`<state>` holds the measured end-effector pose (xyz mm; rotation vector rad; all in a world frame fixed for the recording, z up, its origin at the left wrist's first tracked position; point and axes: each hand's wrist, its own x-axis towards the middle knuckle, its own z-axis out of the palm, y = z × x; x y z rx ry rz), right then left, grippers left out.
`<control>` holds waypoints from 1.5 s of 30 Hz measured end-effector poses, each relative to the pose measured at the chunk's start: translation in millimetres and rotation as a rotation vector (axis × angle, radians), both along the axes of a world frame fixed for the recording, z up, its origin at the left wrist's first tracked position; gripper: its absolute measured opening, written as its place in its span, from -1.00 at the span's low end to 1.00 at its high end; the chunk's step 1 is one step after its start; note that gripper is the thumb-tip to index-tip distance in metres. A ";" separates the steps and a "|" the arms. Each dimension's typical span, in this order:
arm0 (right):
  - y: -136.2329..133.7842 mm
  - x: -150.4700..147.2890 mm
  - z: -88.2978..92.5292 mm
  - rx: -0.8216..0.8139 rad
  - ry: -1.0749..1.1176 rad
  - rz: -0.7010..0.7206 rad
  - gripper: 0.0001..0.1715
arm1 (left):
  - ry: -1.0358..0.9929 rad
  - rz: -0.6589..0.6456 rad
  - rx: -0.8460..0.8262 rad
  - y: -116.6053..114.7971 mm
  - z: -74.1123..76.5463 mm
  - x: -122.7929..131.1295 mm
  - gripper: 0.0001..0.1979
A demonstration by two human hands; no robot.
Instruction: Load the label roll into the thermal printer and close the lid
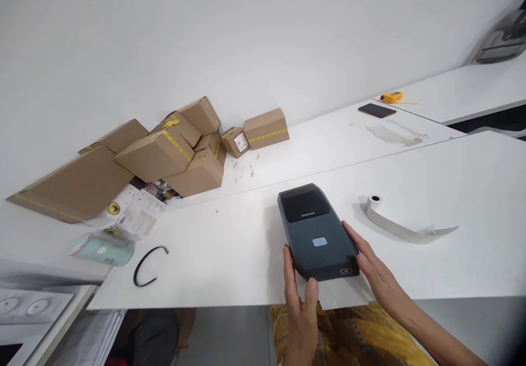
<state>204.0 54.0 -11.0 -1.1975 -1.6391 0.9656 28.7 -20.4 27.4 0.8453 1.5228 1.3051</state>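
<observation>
A dark grey device, by its look a portable label printer, is between my two hands near the front edge of the white table. It has a glossy black panel at its far end and a pale blue button in the middle. My left hand closes on its left near corner, the thumb at the near end. Along the right side, my right hand presses with fingers and thumb. Its underside is hidden. To the right lies a small roll of white paper, partly unrolled.
Cardboard boxes are piled at the back left, with two smaller boxes beside them. A black headband-like hoop and a mint-green packet lie at left. Farther back right are a phone and a yellow tape measure.
</observation>
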 end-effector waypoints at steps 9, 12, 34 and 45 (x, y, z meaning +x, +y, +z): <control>1.1 3.4 1.3 0.094 -0.030 0.010 -0.32 | 0.057 -0.021 0.088 -3.8 4.6 -1.8 -0.28; 10.2 1.7 24.8 0.160 -0.017 0.062 -0.29 | 0.141 -0.005 0.178 5.1 12.8 -5.9 -0.32; 218.1 -73.3 185.7 0.254 -0.309 -0.139 -0.12 | 0.396 0.057 0.164 130.1 -10.1 -39.3 -0.55; 157.0 -47.3 148.8 0.658 0.075 -0.324 -0.55 | 0.431 0.059 0.212 128.2 -9.1 -39.1 -0.56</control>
